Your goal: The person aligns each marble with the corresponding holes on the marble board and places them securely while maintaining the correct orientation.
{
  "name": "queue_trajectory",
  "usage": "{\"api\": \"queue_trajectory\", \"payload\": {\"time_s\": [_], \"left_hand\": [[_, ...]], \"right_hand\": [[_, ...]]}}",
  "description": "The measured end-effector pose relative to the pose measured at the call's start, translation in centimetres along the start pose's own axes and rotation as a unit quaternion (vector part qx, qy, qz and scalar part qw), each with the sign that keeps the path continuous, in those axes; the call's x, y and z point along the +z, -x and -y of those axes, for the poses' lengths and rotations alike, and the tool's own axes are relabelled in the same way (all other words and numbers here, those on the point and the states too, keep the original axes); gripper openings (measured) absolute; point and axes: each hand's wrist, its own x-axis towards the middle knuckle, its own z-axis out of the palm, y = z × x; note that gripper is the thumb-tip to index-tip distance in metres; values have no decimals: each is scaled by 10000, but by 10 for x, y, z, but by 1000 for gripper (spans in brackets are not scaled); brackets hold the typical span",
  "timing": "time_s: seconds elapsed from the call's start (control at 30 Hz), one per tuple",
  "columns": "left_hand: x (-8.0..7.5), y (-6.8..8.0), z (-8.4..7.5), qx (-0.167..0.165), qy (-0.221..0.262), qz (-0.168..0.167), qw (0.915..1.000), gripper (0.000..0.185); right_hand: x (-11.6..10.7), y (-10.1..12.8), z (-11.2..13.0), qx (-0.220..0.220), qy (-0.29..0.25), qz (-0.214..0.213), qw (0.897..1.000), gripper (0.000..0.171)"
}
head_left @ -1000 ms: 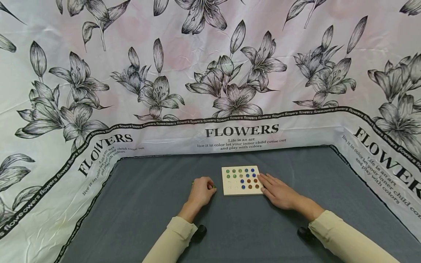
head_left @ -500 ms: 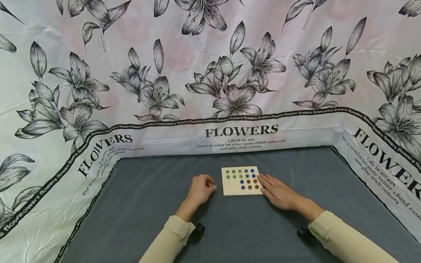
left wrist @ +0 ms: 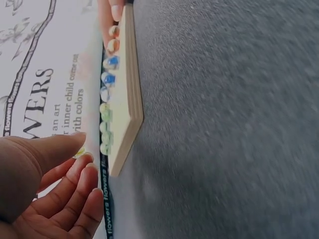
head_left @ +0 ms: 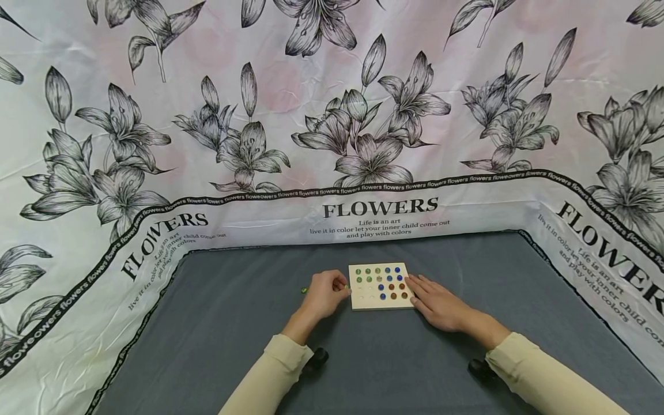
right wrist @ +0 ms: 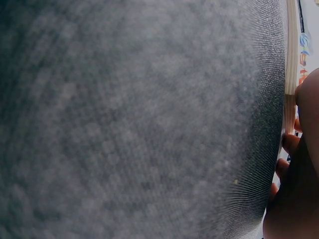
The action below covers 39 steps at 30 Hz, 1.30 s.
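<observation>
A small wooden board [head_left: 369,301] lies on the grey cloth, with green, blue and brown marbles [head_left: 384,278] seated in its holes. My left hand [head_left: 325,293] is at the board's left edge, fingers curled, pinching a small green marble [left wrist: 79,151] between thumb and fingertips. In the left wrist view the board [left wrist: 130,99] is seen edge-on, its marbles [left wrist: 105,112] in a row. My right hand [head_left: 438,302] lies flat with straight fingers against the board's right edge [right wrist: 291,59]. One loose green marble [head_left: 303,290] sits on the cloth left of my left hand.
The grey cloth [head_left: 233,323] covers the table. White flower-printed sheeting [head_left: 332,115] rises behind it and on both sides. Black camera mounts sit under both wrists [head_left: 317,358] [head_left: 477,366].
My left hand has lifted off the cloth and moved right to the board's left edge, leaving one green marble uncovered behind it. The right hand and board have stayed put.
</observation>
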Motion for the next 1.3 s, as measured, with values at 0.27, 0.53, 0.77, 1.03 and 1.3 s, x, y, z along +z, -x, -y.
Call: {"api": "queue_trajectory", "payload": {"time_s": [0.27, 0.53, 0.77, 1.03, 1.3], "left_hand": [[13, -11, -12, 52, 166, 117, 9998, 10], [22, -22, -20, -106, 164, 150, 9997, 9], [30, -30, -19, -90, -2, 119, 9999, 7], [39, -35, -17, -39, -81, 57, 9999, 6], [43, -36, -19, -121, -70, 9, 9999, 4]], "right_hand": [[-1, -3, -4, -27, -39, 15, 10000, 56], [-4, -5, -6, -61, -98, 12, 9999, 57], [-9, -3, -2, -254, -44, -163, 9995, 55], [-16, 0, 5, -458, -117, -336, 9983, 54], [-13, -1, 4, -225, -6, -190, 9996, 55]]}}
